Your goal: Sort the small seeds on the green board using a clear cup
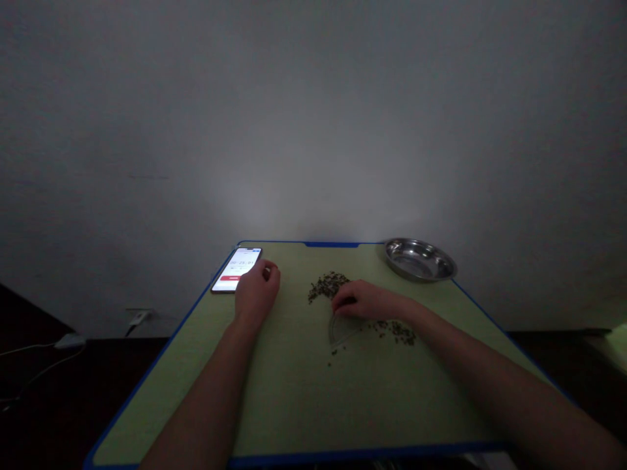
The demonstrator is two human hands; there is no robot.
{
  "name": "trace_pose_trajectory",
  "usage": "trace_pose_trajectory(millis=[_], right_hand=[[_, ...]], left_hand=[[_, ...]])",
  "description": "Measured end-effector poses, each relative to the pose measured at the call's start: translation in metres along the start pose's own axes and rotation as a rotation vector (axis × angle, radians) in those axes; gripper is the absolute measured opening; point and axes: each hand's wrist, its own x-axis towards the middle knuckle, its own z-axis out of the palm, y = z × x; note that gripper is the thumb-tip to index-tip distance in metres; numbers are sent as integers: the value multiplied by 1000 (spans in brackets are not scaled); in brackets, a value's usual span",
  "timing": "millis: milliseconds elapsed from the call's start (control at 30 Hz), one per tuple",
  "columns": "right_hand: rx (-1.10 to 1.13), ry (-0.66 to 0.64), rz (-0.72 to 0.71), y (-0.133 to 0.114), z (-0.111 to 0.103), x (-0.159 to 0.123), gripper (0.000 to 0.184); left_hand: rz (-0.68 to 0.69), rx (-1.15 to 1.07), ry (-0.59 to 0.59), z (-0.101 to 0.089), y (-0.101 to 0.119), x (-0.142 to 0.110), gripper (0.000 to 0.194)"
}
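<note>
Fingers of the right hand, curled together, any hold unclear, need a light touch near the small, dark-mottled, loose grains and see-through, curved-edged, plastic-looking piece.

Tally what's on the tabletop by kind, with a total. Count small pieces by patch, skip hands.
Phone: 1
Metal dish: 1
Clear curved-edged item: 1
Main patches of small pieces: 2 (far patch, near patch)
Total: 5

Individual pieces, including a few strays, are too small to count reliably.
</note>
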Motion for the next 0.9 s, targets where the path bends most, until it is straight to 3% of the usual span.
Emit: trace_pose_trajectory(millis=[900], right_hand=[[12, 98, 26, -12, 15, -14, 12]], left_hand=[[18, 18, -25, 1, -2, 1, 25]])
